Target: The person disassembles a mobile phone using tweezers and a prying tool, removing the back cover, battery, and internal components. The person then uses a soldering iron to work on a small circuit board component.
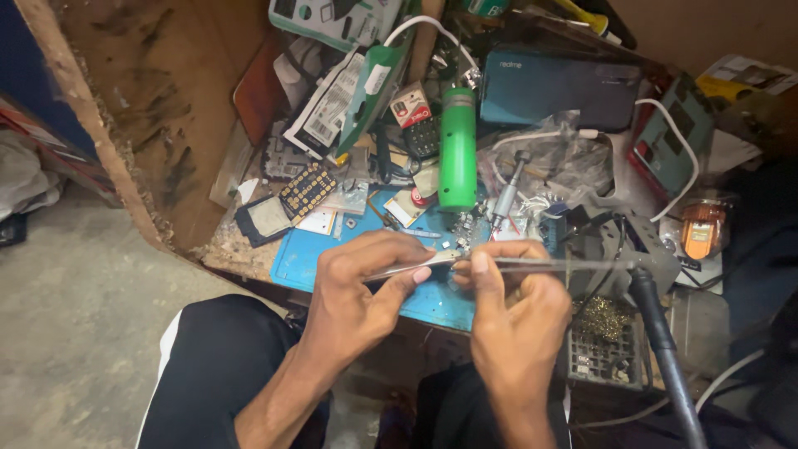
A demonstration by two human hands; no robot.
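My left hand pinches a pair of metal tweezers whose tips point right toward a tiny part held between both hands. My right hand grips a thin metal rod-like tool that runs right to a grey holder. Both hands meet above a blue work mat at the front edge of a cluttered bench. The small part between the fingertips is too small to make out.
A green cylindrical tool lies upright on the mat. Behind it sit a dark teal box, a clear plastic bag, a keypad board, white cables and an orange item. A black hose drops at the right.
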